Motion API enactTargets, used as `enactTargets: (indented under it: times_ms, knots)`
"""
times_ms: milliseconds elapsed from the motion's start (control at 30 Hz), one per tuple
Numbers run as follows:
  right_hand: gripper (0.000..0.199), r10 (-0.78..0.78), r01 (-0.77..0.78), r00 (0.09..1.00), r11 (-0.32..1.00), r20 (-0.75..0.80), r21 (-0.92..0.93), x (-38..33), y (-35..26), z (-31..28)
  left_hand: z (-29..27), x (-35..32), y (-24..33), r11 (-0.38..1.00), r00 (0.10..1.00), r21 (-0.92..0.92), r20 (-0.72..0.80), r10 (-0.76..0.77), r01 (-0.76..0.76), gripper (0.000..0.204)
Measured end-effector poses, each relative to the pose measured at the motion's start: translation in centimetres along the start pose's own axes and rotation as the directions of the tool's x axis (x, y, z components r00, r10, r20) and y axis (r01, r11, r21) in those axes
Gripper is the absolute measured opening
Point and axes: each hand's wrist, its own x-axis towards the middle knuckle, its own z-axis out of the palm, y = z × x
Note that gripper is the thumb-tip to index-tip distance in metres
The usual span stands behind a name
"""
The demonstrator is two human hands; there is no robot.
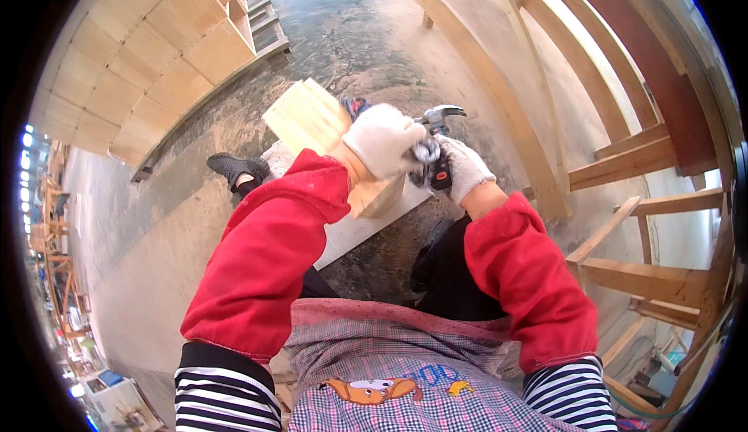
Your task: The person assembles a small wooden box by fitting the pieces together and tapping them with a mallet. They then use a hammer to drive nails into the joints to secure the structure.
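My left hand [384, 141], in a white knit glove, is closed near the middle of the view. A blue-and-red end [354, 106] sticks out on its far left side, and a shiny rounded metal part [425, 150] shows at its fingers. Whether these belong to one tool I cannot tell. My right hand [466, 169], also gloved, is wrapped round the dark handle of a claw hammer [442, 112], whose metal head points up and away. Both hands are close together above a pale wooden piece [308, 114]. A wooden block [375, 197] shows beneath my left wrist.
Under the wood lies a whitish board [339, 237] on the stained floor. Stacked plywood boxes [148, 58] stand at the far left on a pallet. Long timber frames [499, 81] lean along the right. My dark shoe [230, 167] rests left of the wood.
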Motion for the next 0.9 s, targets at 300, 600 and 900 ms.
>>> enactTargets:
  times_ms: [300, 600, 900]
  knots:
    - [0.034, -0.110, 0.094, 0.993, 0.958, -0.045, -0.270, -6.9, -5.1, 2.9, -1.6, -6.0, -2.8, 0.819, 0.880, 0.321, -0.176, -0.442, 0.476, 0.064]
    - [0.049, -0.445, 0.559, 0.829, 0.641, 0.338, -0.526, -17.4, -7.6, 9.7, -1.3, -6.3, -2.0, 0.788, 0.858, 0.342, -0.156, -0.490, 0.512, 0.064]
    - [0.046, -0.181, 0.467, 0.882, 0.210, 0.435, -0.859, -16.3, -8.9, 11.0, -1.0, -7.2, -1.9, 0.785, 0.851, 0.331, -0.234, -0.470, 0.524, 0.065]
